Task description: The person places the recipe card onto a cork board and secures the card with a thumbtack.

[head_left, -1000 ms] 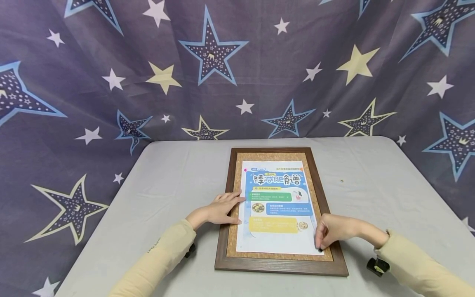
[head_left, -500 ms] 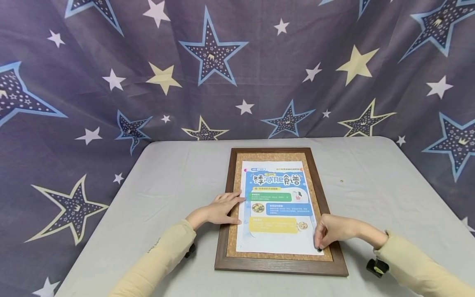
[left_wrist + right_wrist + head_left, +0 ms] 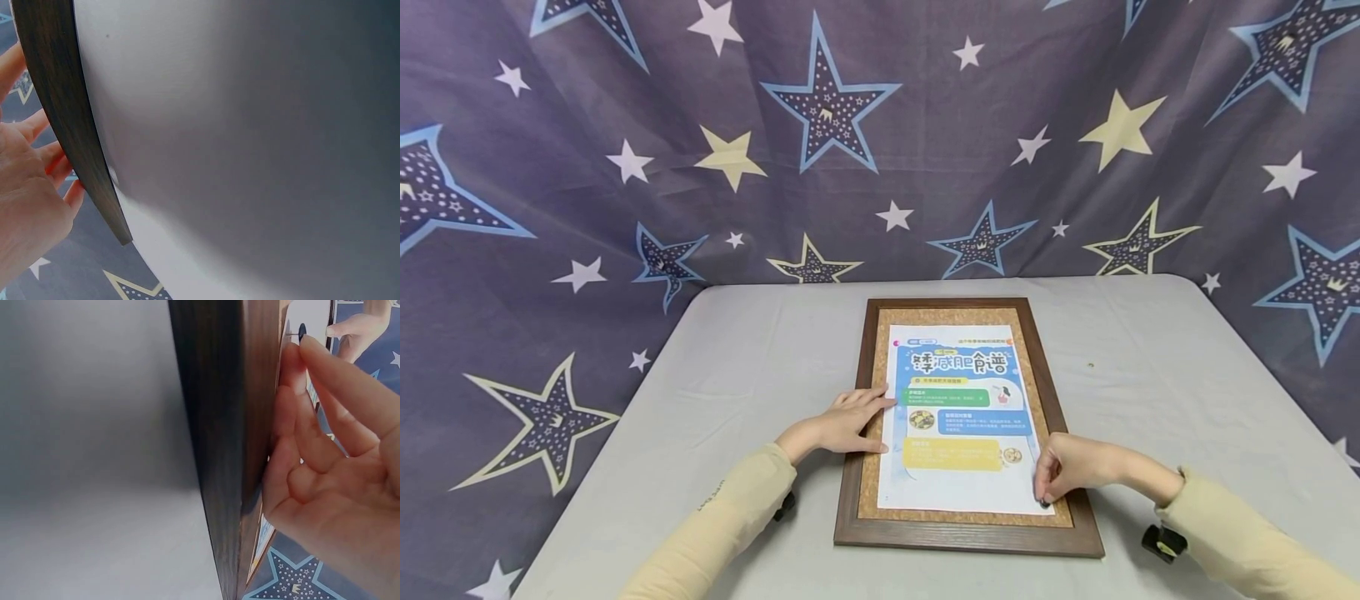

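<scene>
A printed poster with blue, green and yellow panels lies on a cork board in a dark brown wooden frame. Near the poster's lower right corner, my right hand pinches a black thumbtack between thumb and finger. The tack's thin shaft points toward the paper in the right wrist view; whether the tip touches cannot be told. My left hand rests across the left side of the frame, fingers spread, fingertips on the poster's left edge. In the left wrist view that hand is partly behind the frame.
The board lies on a table with a light grey cover. A pink pin and an orange pin sit at the poster's top corners. A tiny object lies right of the board. A star-patterned curtain hangs behind.
My right hand, with the thumbtack, has shifted very slightly left along the poster's lower right corner. The left hand and the board have stayed put.
</scene>
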